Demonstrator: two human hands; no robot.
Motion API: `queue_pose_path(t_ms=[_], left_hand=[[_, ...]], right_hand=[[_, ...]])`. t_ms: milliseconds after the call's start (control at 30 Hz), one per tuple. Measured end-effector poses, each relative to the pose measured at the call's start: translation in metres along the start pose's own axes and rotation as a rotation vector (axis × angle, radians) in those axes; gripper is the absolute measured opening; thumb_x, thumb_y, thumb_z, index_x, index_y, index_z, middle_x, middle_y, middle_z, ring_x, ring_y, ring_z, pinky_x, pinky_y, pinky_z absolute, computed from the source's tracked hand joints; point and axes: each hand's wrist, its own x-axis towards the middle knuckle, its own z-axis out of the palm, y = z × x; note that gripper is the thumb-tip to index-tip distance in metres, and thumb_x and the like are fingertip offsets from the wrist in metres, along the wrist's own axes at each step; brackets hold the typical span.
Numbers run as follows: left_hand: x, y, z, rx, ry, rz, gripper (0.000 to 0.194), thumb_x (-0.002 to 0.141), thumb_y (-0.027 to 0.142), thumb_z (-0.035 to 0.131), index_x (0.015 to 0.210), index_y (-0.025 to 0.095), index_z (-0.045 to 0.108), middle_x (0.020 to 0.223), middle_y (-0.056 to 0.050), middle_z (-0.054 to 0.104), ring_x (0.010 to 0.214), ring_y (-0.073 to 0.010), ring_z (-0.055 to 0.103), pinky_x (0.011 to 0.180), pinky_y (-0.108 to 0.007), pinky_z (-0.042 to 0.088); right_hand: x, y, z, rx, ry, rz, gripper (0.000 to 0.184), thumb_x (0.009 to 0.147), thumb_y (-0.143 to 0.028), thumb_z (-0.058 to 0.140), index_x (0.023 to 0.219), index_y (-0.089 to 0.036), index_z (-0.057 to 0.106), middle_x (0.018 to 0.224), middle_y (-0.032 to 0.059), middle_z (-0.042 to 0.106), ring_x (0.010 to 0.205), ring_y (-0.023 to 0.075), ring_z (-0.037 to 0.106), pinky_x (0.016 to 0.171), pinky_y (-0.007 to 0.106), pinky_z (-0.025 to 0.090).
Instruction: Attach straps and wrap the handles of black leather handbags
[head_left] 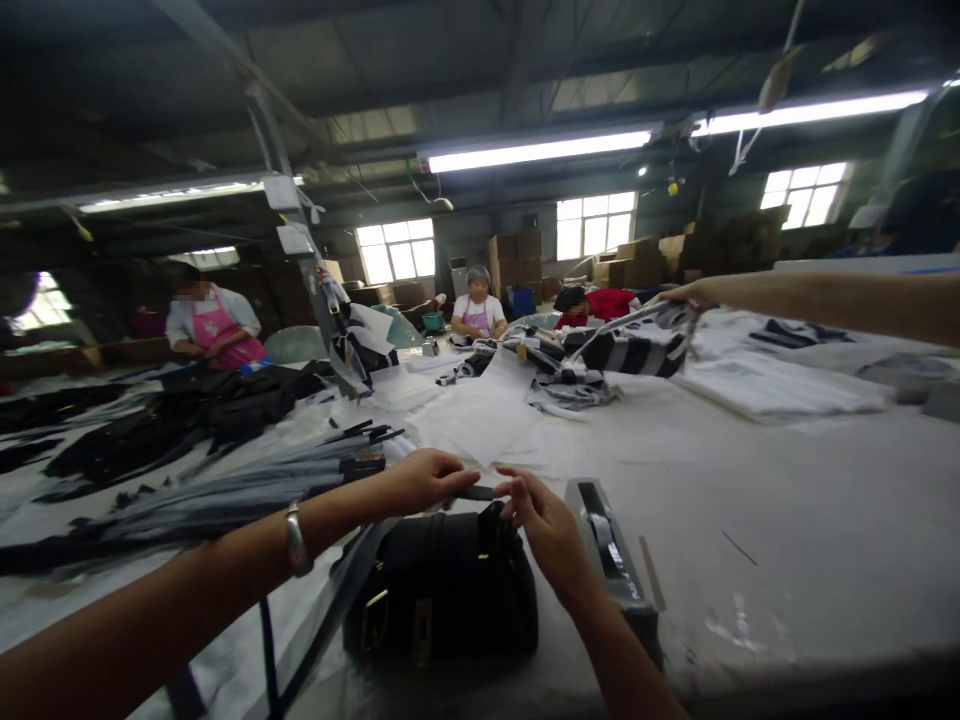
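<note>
A black handbag point(450, 600) with gold-coloured metal fittings sits on the table in front of me. Above its top edge, my left hand point(427, 482) pinches a short dark strap point(475, 492). From the right, my right hand point(544, 530) meets the strap's other end, thumb and fingertips closed around it and the index finger partly stretched out. The bag's far side is hidden. Along its left side runs a long dark strap in clear plastic point(334, 610). Close to my right wrist stands a grey box-shaped holder point(609, 545), which looks like a tape dispenser.
Plastic-wrapped straps point(247, 495) lie in a bundle on the left, with black pieces point(187, 410) behind. A metal post point(319, 310) rises from the white table point(787, 520). Another person's arm point(810, 300) reaches in from the right over striped material point(637, 350). Several co-workers sit or stand beyond.
</note>
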Motion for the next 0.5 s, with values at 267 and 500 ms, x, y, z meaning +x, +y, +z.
queue_pose_path(t_ms=[267, 500], left_hand=[[-0.028, -0.024, -0.003, 0.018, 0.164, 0.104, 0.05, 0.095, 0.05, 0.032, 0.069, 0.016, 0.06, 0.06, 0.002, 0.054, 0.06, -0.0137, 0.051, 0.058, -0.022, 0.037], [-0.077, -0.075, -0.026, 0.086, 0.32, 0.1, 0.044, 0.097, 0.043, 0.03, 0.082, 0.018, 0.062, 0.072, -0.002, 0.062, 0.071, -0.0183, 0.058, 0.07, -0.026, 0.04]], right_hand=[[0.008, -0.025, 0.004, -0.155, -0.005, 0.013, 0.038, 0.086, -0.054, 0.057, 0.081, -0.018, 0.069, 0.06, -0.0008, 0.061, 0.054, 0.0146, 0.056, 0.055, 0.025, 0.044], [0.0, -0.018, -0.056, -0.466, 0.221, 0.036, 0.04, 0.08, -0.057, 0.061, 0.087, -0.02, 0.074, 0.057, -0.0008, 0.062, 0.059, 0.0192, 0.061, 0.061, 0.028, 0.046]])
